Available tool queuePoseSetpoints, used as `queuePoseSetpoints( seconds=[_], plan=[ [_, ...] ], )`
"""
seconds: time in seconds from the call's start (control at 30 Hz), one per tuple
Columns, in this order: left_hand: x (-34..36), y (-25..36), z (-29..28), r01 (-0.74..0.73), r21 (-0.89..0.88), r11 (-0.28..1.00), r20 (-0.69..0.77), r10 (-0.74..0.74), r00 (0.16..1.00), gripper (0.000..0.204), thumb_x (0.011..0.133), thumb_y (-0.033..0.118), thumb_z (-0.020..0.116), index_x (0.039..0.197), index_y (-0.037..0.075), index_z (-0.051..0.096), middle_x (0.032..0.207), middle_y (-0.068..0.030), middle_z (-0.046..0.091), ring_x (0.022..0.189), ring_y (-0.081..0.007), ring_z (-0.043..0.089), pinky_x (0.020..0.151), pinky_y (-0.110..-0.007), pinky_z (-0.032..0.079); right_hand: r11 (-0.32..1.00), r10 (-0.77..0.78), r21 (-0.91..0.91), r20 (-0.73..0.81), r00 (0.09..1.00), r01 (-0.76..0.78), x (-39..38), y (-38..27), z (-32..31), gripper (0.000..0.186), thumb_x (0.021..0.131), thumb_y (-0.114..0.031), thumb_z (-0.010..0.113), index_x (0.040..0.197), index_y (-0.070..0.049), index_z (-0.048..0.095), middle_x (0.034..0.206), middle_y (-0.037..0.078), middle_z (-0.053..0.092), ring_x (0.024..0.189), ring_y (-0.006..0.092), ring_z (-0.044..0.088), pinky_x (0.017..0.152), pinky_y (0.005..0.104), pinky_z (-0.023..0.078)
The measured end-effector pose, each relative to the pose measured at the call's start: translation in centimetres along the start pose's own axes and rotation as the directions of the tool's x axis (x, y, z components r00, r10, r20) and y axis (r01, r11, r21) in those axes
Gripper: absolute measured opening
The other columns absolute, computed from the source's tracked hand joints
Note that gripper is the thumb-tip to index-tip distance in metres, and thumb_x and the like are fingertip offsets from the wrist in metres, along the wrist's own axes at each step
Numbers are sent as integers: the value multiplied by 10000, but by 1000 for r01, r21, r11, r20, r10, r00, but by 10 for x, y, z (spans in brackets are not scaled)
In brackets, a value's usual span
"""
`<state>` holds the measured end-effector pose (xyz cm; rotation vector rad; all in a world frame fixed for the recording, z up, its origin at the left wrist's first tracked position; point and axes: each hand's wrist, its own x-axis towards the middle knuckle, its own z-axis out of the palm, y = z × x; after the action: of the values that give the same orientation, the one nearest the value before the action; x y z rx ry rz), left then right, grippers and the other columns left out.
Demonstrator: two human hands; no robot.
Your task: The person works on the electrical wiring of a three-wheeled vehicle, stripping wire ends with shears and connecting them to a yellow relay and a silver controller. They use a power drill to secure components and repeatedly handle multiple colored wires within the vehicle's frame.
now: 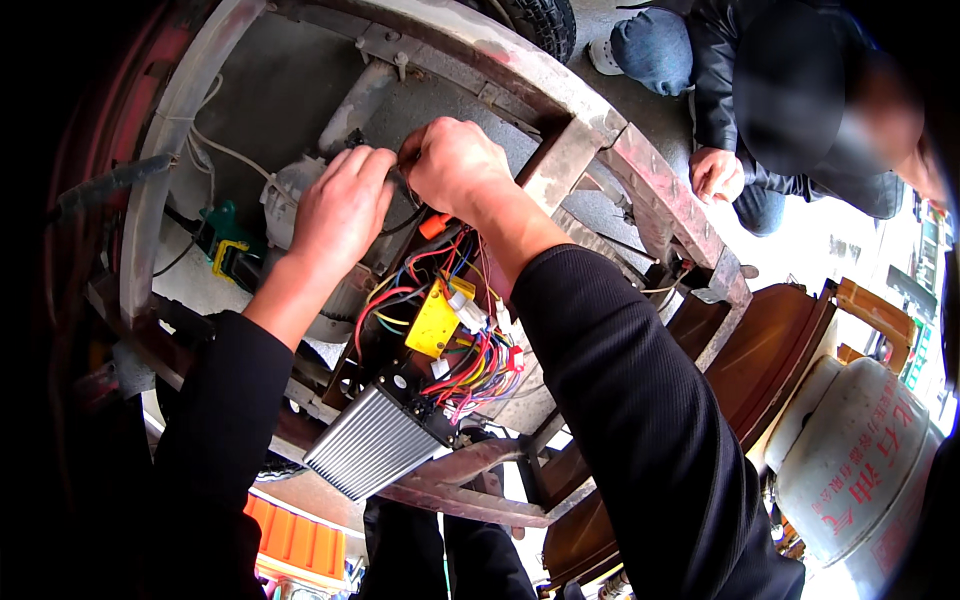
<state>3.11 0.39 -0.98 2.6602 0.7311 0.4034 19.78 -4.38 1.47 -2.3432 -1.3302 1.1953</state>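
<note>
Over the metal vehicle frame (560, 75), my left hand (345, 205) and my right hand (452, 165) meet with fingers closed and fingertips almost touching. Whatever they pinch is dark, small and mostly covered by the fingers. A thin black cable (398, 226) shows just below them. Beside my right wrist is an orange connector (434, 225). Closer to me, red, yellow, blue and black wires spread around a yellow box (431, 322). White plugs (468, 312) hang among them. The wires lead to a finned silver controller box (375, 440) resting at the frame's near side.
A grey motor housing (287, 200) sits left of my hands, near a green and yellow tool (225, 245). At the far right a person in a black jacket (715, 75) crouches. A grey gas cylinder (850, 450) and an orange crate (295, 535) stand nearer.
</note>
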Motion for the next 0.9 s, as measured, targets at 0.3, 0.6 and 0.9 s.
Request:
queuePoseSetpoints(
  seconds=[0.3,0.6,0.9],
  plan=[
    [31,-16,-2,820,-456,-346,858,-415,302,125,937,165,592,945,62,662,780,-41,641,727,-175,626,638,-305,471,1000,14,-2,-16,1000,-14,2,1,4,255,806,-192,644,1023,-228,773,1027,87,737,1020,298,680,908,381,534],
    [8,-3,6,91,-192,977,-59,-104,993,297,814,17,690,1098,39,606,1035,-96,655,884,-277,648,773,-379,530,1000,10,20,5,1000,-10,0,0,1,267,814,-181,634,1039,-220,772,1079,111,724,1067,307,668,933,380,531],
    [7,-9,9,444,-363,819,220,-388,895,81,908,113,646,964,57,632,828,-87,648,759,-251,656,660,-380,516,998,9,57,13,1000,-10,-1,0,-1,251,830,-194,634,1042,-200,767,1116,137,713,1073,314,671,939,395,537]
  ],
)
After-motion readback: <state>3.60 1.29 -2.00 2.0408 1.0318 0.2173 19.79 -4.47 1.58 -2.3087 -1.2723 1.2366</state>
